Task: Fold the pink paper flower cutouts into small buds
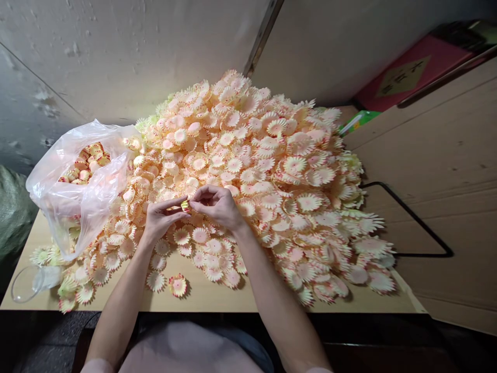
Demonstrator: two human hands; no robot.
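Flower piece (185,206) in fingers (204,208); flower heap (240,155) around, plastic bag (99,204) left.

The yellow-and-red piece (185,206) was partly covered by the fingertips of the left hand (163,215) and right hand (218,207); its full outline could not be determined. The heap of petal-edged discs (233,166) concealed its own lower layers and most of the tabletop (217,304). Folds of the plastic bag (62,199) obscured part of its contents. Both ends of the black rod (417,218) were hidden behind the heap. Characters on the red box (421,65) were blurred. The frame edges cut off the cardboard (427,228), green sack (13,217) and shirt (186,349).
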